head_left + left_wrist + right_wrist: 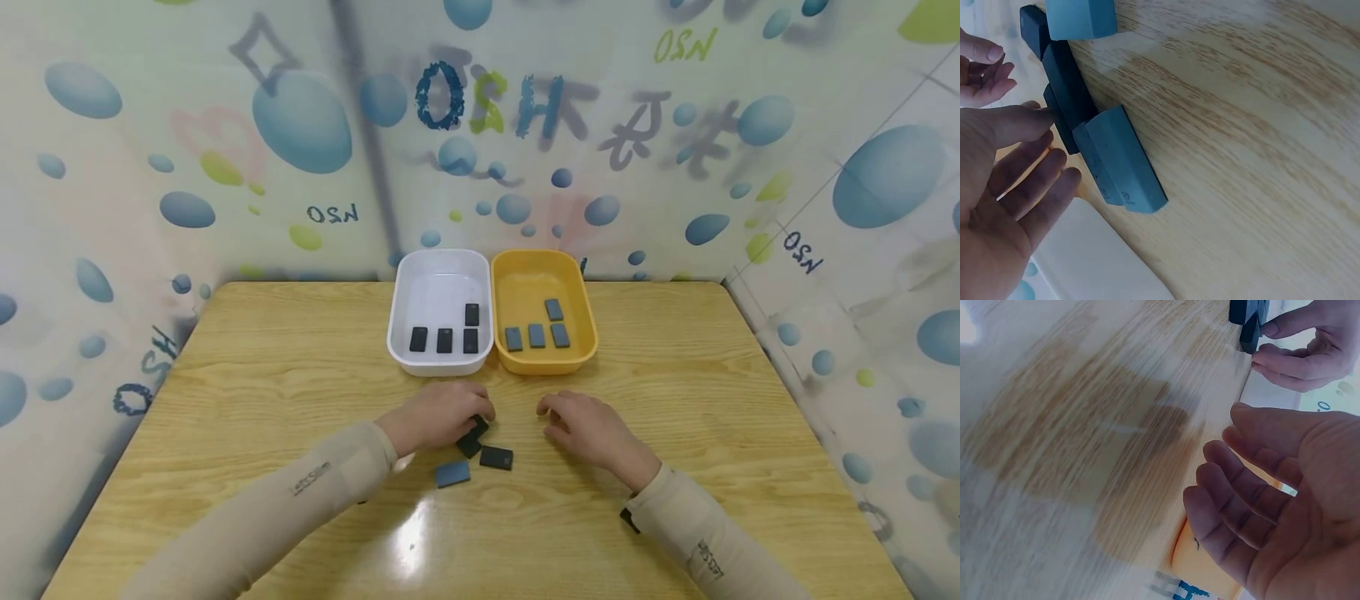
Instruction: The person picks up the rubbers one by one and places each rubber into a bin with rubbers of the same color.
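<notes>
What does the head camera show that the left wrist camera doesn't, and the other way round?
Only the head view shows the white plastic tray with four black tiles, the yellow plastic tray with four blue-grey tiles, and both sleeved arms whole. Only the left wrist view shows up close how thick the blue-grey rectangular tile is, and the left hand fingertip touching the black rectangular tile beside it. Both show the wooden table, the loose tiles, and the right hand, which holds nothing.
</notes>
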Motion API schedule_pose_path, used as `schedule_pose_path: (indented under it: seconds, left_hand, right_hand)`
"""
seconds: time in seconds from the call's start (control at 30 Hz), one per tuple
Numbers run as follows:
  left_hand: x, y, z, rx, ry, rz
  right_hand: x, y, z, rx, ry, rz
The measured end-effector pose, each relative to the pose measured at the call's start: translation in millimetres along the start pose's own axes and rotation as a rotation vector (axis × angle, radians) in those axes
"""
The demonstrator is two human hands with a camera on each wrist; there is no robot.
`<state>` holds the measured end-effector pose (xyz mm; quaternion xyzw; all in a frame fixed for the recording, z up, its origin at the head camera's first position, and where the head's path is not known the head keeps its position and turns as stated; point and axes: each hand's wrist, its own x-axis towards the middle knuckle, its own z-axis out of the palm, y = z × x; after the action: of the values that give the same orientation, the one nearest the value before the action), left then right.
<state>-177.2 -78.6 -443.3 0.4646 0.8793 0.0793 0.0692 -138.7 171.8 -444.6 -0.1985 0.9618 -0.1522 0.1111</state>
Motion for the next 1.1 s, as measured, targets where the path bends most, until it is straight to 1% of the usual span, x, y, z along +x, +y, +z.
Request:
schedule_pose_path:
  seconds: [0.13, 0.37, 0.5, 0.67, 0.83, 1.03, 1.1]
  left_hand:
    - [2.8, -1.2, -0.9, -0.008, -0.014, -0.017]
    - [2.9, -4.2, -2.9, -0.031, -0.039, 0.005]
    - [3.1, -4.6, -3.0, -0.032, -0.052, 0.0]
    - [2.8, -3.2, -1.6, -0.029, -0.06, -0.011]
    - [2.5, -3.5, -0.7, -0.028, -0.055, -0.003]
    - [3.7, -5.7, -1.1, -0.075, -0.072, 0.011]
    - [3.8, -5.5, -1.4, -0.079, -0.082, 0.014]
  right_hand:
    - [-0.3, -0.5, -0.5, -0.002, 0.005, 0.0]
    - [0.3, -0.7, -1.0, 0.001, -0.003, 0.004]
    - [0.4, -0.9, -1.2, 0.01, -0.007, 0.007]
    - [0.6, -0.8, -1.0, 0.014, -0.013, 0.017]
    - [1.5, -0.6, -0.5, 0.017, -0.021, 0.026]
    - [1.1, -1.3, 0.1, 0.014, -0.014, 0.011]
    - [0.8, -1.4, 0.4, 0.015, -0.013, 0.009]
